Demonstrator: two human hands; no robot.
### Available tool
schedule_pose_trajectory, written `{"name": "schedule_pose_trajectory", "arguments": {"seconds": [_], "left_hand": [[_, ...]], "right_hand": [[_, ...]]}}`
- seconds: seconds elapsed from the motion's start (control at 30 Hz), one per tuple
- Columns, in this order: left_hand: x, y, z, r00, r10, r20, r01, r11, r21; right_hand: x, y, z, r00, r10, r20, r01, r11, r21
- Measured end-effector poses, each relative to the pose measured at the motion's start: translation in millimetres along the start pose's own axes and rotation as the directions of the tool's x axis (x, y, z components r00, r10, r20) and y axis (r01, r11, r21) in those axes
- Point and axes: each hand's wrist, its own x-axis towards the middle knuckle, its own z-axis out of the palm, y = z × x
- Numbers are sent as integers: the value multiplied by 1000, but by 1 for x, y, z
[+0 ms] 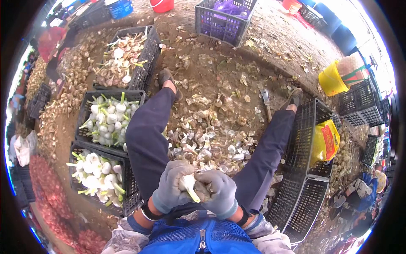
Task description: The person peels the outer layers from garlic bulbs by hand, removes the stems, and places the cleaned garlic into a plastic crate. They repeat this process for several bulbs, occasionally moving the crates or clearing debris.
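The blue vest (202, 237) with its zip is right under the camera, and just past it two hands in grey gloves meet. The left hand (171, 188) and the right hand (220, 192) are both closed around one garlic bulb (187, 181), so the grip is tight on it from both sides. The bulb sits between the two palms, over the person's lap. Its white top shows, and its green stalk (194, 197) pokes down and back toward the vest. This looks like the peeling step, with the dirty outer skin being rubbed or pulled off the bulb, though the fingers hide just where they pinch. Beyond the grip, on the ground between the legs, lies a big pile of garlic skins (211, 139). To the left of the grip stands a crate of clean white garlic (99, 180), and another crate like it (111, 118) is further out on that side. To the right of the grip are empty black crates (305, 199) and a yellow bag (325, 142). The next move likely needs one hand to hold the bulb firm while the other strips the loose skin away without crushing the cloves.
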Motion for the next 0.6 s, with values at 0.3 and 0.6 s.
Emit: {"name": "schedule_pose_trajectory", "arguments": {"seconds": [0.3,0.6], "left_hand": [[13,-19,20,800,-598,-49,217,364,-906],[41,-63,-33,515,-857,30,-98,-93,-991]], "right_hand": [[-11,27,8,840,512,180,-538,743,398],[-14,71,-36,787,99,609,-307,919,248]]}}
